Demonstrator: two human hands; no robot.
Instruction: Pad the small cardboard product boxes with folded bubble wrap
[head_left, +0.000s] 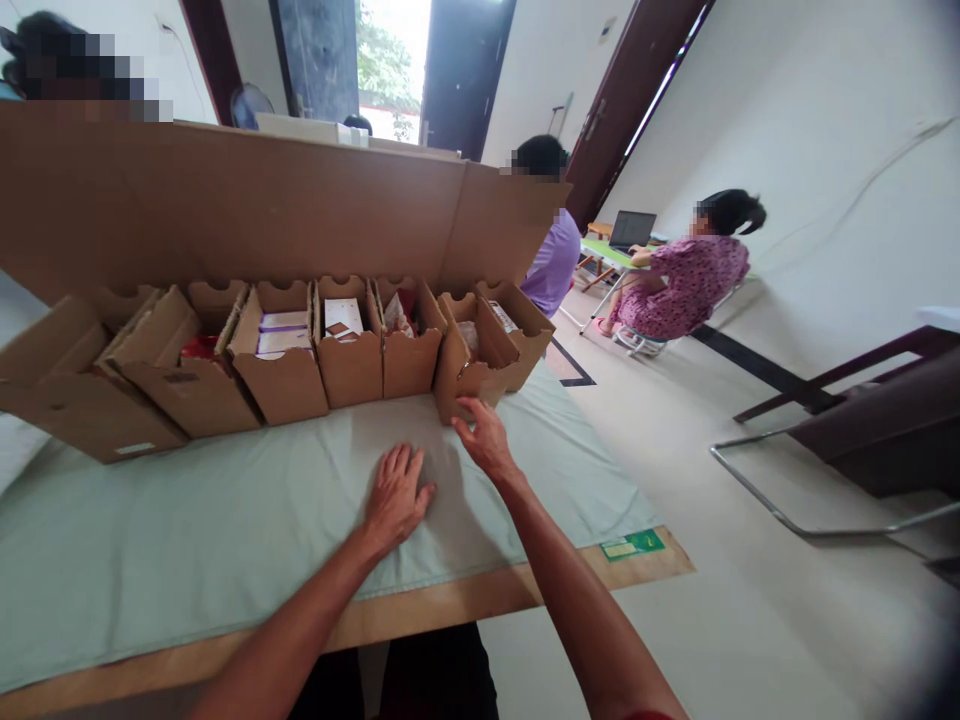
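Observation:
My left hand (395,496) lies flat on the pale green cloth (225,520) covering the table, fingers spread and empty. My right hand (484,436) reaches forward with fingers extended, its fingertips touching the lower front of a brown cardboard bin (463,380). That bin is one of a row of several open cardboard bins (279,375) holding white packets, papers and red items. A tall cardboard wall (225,210) stands behind the row.
The table's wooden edge (450,600) has a green label (632,545) at its right corner. Two seated people, one in purple (553,262) and one in a floral dress (686,280), are beyond the table. A dark bench with metal frame (862,420) stands at right.

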